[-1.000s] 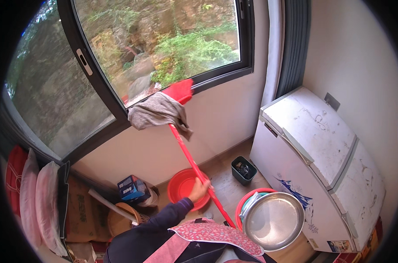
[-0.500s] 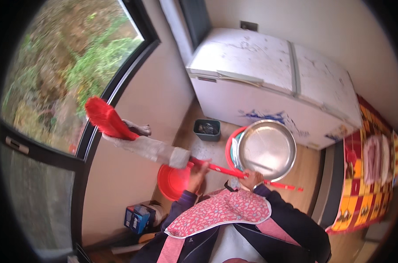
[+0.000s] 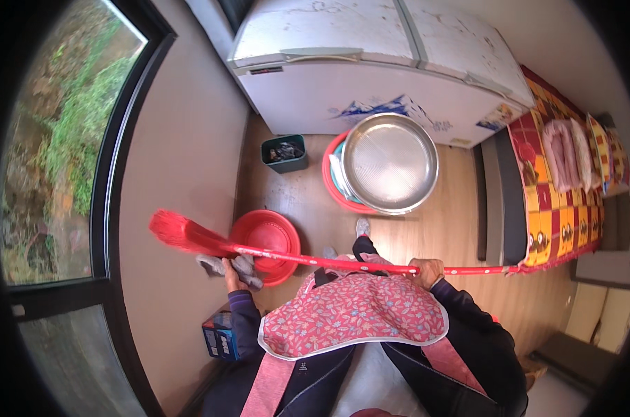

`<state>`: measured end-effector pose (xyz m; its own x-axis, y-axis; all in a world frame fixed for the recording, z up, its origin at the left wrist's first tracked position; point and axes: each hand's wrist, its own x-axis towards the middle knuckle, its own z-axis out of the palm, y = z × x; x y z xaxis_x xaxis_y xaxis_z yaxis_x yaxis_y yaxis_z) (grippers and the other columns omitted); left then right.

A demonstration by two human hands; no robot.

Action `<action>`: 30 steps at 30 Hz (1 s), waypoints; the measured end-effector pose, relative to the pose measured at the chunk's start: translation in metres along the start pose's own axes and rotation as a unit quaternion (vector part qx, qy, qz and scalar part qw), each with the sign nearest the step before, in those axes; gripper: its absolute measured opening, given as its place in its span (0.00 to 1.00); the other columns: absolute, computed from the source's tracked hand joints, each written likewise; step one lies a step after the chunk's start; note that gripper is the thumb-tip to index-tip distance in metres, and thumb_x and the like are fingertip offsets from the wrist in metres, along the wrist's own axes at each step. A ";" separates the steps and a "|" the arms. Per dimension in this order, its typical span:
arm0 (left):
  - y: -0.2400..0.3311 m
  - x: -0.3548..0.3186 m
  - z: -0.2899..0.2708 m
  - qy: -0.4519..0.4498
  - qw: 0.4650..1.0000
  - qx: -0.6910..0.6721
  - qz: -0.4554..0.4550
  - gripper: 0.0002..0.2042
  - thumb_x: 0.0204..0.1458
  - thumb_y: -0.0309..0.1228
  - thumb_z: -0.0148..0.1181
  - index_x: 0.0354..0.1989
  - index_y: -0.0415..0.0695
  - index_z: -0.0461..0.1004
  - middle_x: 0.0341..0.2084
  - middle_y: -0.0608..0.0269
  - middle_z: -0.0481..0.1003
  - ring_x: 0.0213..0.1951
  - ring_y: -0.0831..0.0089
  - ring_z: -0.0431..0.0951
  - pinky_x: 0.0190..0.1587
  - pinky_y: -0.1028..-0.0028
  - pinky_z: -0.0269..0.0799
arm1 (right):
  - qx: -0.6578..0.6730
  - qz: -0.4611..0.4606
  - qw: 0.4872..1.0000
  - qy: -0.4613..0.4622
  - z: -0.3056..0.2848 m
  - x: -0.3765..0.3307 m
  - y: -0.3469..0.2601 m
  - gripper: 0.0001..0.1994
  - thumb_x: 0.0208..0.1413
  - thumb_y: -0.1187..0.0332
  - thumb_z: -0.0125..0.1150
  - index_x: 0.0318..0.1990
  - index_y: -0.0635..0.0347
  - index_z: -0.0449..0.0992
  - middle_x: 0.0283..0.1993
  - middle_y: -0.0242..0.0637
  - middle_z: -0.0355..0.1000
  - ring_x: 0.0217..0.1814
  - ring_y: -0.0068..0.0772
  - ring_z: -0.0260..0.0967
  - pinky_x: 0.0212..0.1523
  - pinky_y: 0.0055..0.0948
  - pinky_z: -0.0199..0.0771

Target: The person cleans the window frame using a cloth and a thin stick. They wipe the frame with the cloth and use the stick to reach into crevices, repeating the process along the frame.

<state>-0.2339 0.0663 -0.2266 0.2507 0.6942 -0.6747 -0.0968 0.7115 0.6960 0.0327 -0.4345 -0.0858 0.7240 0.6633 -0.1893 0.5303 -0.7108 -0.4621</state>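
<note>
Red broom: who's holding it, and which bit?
The right hand grips the handle, well away from the bristles. The left hand holds a grey cloth; whether that hand grips the broom can't be told.

The broom [image 3: 332, 263] has rough bristles [image 3: 179, 231] and a glossy handle [image 3: 370, 266]; the rag [image 3: 247, 268] is matt cloth, the basin [image 3: 263, 229] shiny plastic, the pan [image 3: 390, 163] polished metal, the floor [image 3: 461, 215] smooth wood-look.

One red long-handled broom [image 3: 190, 233], one grey cloth [image 3: 246, 270], two hands [image 3: 427, 271], two red basins [image 3: 266, 233], one round metal tray [image 3: 390, 163], one dark green bin [image 3: 287, 167], one floral apron [image 3: 357, 313], one chest freezer [image 3: 294, 104] with two lids [image 3: 322, 28].
</note>
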 end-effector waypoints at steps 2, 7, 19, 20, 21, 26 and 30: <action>-0.007 0.035 -0.031 -0.022 0.998 0.052 -0.004 0.24 0.57 0.51 0.41 0.48 0.43 0.67 0.38 0.56 0.74 0.41 0.60 0.74 0.47 0.61 0.71 | -0.020 0.019 0.999 0.022 -0.003 -0.010 -0.003 0.08 0.37 0.62 0.61 0.19 0.53 0.72 0.18 0.37 0.70 0.19 0.42 0.69 0.22 0.38 0.68; 0.033 -0.030 0.067 -0.069 0.993 0.093 0.015 0.29 0.55 0.52 0.31 0.43 0.38 0.71 0.37 0.53 0.75 0.38 0.57 0.75 0.42 0.61 0.73 | -0.136 0.108 0.984 0.046 -0.003 -0.055 0.035 0.06 0.36 0.64 0.57 0.21 0.53 0.72 0.19 0.38 0.71 0.21 0.43 0.70 0.22 0.40 0.69; 0.008 -0.139 0.261 -0.183 0.944 0.254 0.101 0.25 0.55 0.49 0.47 0.44 0.35 0.70 0.33 0.57 0.74 0.29 0.67 0.77 0.31 0.71 0.75 | -0.205 0.313 0.926 -0.038 -0.005 -0.207 0.119 0.04 0.38 0.68 0.55 0.24 0.54 0.74 0.22 0.37 0.73 0.27 0.40 0.73 0.29 0.37 0.71; -0.008 -0.162 0.281 -0.204 0.936 0.271 0.094 0.25 0.55 0.50 0.47 0.44 0.36 0.70 0.32 0.58 0.74 0.30 0.68 0.77 0.31 0.71 0.75 | -0.181 0.342 0.921 -0.036 0.003 -0.221 0.125 0.04 0.38 0.68 0.56 0.24 0.54 0.74 0.23 0.37 0.73 0.29 0.39 0.73 0.31 0.36 0.70; -0.026 -0.156 0.287 -0.205 0.936 0.267 0.103 0.25 0.55 0.50 0.46 0.44 0.37 0.70 0.33 0.58 0.74 0.31 0.68 0.77 0.32 0.70 0.75 | -0.176 0.355 0.917 -0.037 0.003 -0.234 0.128 0.05 0.37 0.67 0.57 0.24 0.54 0.74 0.23 0.36 0.73 0.29 0.38 0.73 0.33 0.35 0.69; -0.098 -0.151 0.333 -0.279 0.901 0.319 0.090 0.27 0.53 0.50 0.50 0.47 0.35 0.67 0.41 0.57 0.71 0.42 0.67 0.72 0.46 0.69 0.69 | -0.207 0.424 0.881 -0.029 0.010 -0.278 0.160 0.06 0.32 0.67 0.60 0.23 0.51 0.74 0.22 0.33 0.72 0.29 0.36 0.72 0.33 0.32 0.66; -0.148 -0.174 0.390 -0.353 0.868 0.347 0.036 0.27 0.55 0.49 0.48 0.50 0.35 0.65 0.44 0.56 0.70 0.44 0.64 0.73 0.48 0.69 0.69 | -0.195 0.481 0.855 -0.009 0.005 -0.296 0.196 0.05 0.32 0.67 0.60 0.21 0.50 0.73 0.21 0.32 0.72 0.28 0.34 0.73 0.30 0.31 0.66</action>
<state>0.1122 -0.2021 -0.1167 0.8200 0.3206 -0.4742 0.4044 0.2620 0.8763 -0.0795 -0.7691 -0.1247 0.9025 -0.2712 -0.3347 -0.1975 -0.9510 0.2379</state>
